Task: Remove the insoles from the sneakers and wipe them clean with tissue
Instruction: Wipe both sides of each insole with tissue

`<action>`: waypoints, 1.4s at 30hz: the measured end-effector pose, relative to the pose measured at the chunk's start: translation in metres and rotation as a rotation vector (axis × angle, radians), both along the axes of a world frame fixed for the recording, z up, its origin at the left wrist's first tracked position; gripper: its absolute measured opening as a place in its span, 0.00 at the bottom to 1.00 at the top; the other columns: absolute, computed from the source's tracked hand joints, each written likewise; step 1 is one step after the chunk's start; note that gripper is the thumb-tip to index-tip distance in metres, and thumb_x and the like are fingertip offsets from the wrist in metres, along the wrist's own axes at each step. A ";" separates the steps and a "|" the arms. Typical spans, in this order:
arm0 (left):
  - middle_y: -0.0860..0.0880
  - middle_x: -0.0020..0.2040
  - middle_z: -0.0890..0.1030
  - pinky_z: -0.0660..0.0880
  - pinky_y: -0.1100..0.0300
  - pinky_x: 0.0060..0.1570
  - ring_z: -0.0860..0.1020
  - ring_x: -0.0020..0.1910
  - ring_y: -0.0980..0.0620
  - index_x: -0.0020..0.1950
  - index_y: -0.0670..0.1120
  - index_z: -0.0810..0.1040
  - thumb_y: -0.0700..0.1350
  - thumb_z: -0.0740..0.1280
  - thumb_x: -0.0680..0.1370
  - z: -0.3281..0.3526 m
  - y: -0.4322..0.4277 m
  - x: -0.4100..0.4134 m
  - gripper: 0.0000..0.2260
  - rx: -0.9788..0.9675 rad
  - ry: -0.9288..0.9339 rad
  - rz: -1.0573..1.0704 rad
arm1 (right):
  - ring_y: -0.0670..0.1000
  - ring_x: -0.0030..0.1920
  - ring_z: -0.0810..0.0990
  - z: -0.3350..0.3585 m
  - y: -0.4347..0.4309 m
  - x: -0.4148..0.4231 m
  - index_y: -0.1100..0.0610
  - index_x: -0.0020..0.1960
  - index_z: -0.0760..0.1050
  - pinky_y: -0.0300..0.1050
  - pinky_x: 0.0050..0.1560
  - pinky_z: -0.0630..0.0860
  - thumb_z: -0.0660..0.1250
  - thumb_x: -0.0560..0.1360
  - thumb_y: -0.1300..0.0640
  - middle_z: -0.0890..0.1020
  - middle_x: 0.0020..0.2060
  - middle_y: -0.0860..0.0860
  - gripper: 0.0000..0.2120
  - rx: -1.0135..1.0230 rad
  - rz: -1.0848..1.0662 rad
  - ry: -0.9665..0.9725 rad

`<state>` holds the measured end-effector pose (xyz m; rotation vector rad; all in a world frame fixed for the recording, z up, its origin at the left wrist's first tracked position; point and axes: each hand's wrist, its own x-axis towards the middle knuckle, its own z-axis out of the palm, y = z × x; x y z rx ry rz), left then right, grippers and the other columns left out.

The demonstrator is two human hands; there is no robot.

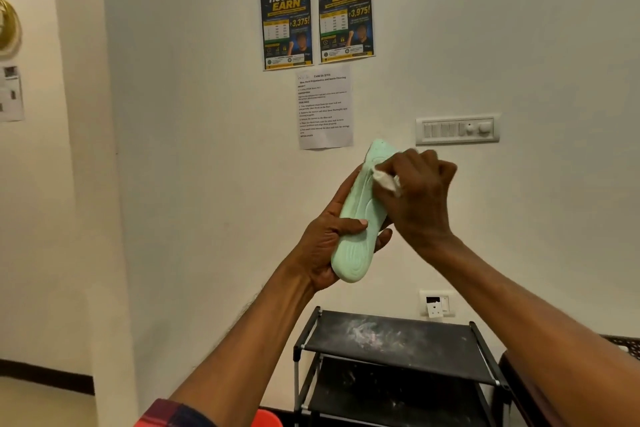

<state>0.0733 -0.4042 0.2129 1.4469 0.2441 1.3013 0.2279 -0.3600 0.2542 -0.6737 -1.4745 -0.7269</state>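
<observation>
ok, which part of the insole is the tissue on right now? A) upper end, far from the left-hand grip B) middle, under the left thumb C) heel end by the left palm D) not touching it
A: the right hand pinches the white tissue against the upper end of the mint-green insole, while the left hand grips its lower half.

Home room: shoe rack (391, 340), wall posters (317, 22).

Cream wall (207, 184), two posters (317, 21), switch panel (458, 129), black shoe rack (391, 343)
</observation>
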 end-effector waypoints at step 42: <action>0.41 0.79 0.69 0.60 0.23 0.71 0.70 0.73 0.28 0.80 0.58 0.66 0.24 0.54 0.74 -0.029 0.001 -0.020 0.41 -0.038 0.095 -0.050 | 0.55 0.45 0.77 0.008 0.008 0.021 0.51 0.51 0.82 0.50 0.45 0.72 0.70 0.75 0.57 0.84 0.46 0.49 0.06 -0.113 0.187 -0.021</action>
